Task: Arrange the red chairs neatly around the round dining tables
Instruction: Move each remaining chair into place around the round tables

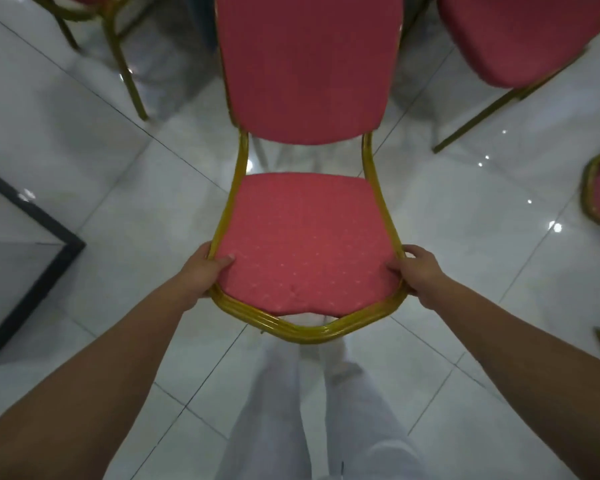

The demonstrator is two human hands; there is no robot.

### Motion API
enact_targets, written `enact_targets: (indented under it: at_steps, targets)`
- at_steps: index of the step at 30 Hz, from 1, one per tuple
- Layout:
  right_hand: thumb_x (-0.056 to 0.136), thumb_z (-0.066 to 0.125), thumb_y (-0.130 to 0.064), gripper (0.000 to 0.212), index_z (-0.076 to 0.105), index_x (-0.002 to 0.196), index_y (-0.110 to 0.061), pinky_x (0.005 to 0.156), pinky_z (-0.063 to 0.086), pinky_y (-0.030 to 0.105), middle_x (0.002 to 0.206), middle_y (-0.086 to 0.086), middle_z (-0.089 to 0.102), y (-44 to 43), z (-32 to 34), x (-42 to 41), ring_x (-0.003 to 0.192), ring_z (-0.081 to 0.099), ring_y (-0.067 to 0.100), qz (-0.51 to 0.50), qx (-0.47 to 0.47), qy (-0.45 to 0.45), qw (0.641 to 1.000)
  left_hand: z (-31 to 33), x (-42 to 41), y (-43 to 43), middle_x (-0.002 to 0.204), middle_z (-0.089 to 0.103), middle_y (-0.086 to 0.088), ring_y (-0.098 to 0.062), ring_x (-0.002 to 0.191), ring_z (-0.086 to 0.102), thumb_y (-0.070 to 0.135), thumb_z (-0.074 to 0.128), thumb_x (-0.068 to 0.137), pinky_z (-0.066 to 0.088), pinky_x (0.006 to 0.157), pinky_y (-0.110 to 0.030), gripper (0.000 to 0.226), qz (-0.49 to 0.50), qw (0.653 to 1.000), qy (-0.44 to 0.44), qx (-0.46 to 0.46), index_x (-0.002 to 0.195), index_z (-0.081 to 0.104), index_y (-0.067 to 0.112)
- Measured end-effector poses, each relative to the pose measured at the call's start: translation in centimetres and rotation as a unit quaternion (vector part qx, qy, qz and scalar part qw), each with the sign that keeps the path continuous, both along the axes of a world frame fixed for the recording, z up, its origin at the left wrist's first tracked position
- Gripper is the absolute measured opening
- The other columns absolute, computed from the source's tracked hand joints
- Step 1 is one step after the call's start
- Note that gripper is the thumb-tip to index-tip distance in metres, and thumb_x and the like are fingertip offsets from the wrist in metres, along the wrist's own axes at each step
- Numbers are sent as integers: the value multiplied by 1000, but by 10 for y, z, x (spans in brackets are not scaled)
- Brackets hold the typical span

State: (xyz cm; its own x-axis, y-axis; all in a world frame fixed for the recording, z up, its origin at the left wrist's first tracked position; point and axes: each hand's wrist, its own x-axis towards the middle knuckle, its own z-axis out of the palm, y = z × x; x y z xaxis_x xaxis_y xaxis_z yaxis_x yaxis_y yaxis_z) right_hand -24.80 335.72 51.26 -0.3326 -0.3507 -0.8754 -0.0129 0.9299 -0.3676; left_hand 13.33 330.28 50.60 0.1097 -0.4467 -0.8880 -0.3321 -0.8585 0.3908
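I am gripping the red chair (305, 244) mid-floor, near me, left hand (201, 271) and right hand (420, 275) each clamped on a near seat-frame corner, planning 1 level lift clear of the far-right chair (520, 36)

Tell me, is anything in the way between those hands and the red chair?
No. The left hand and right hand grip the red chair by its seat frame, one on each side; nothing lies between.

glossy white tiled floor (465, 220), black-framed glass panel (32, 294) at left edge
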Motion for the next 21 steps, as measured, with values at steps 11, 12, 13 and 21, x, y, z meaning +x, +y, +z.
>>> enact_targets:
  at_steps: [11,12,13,21]
  targets:
    - [88,73,-22,49,49,131,-21,70,58,40,105,6,62,-85,195,-5,94,64,25,-44,-141,-110,983,202,-15,-75,98,59,-10,-24,88,63,17,60,95,54,79,-36,19,134,980,116,-87,110,51,11]
    - [89,71,-28,52,46,134,-25,75,57,43,109,2,60,-92,207,1,100,62,28,-41,-161,-115,979,212,-16,-78,107,60,-12,-28,97,64,22,61,96,55,84,-39,27,122,980,109,-115,118,49,14]
    - [90,70,-32,54,43,136,-31,80,56,46,112,-1,56,-97,217,6,104,59,29,-44,-184,-118,975,222,-17,-81,116,58,-12,-31,105,63,25,61,96,54,87,-42,33,107,979,99,-142,124,48,15]
    - [87,72,-25,57,46,137,-25,84,49,40,126,2,48,-81,255,11,101,51,19,86,-275,-1,958,265,-52,-68,115,63,-8,-24,102,63,22,66,92,52,89,-37,36,-21,974,2,-228,127,60,21]
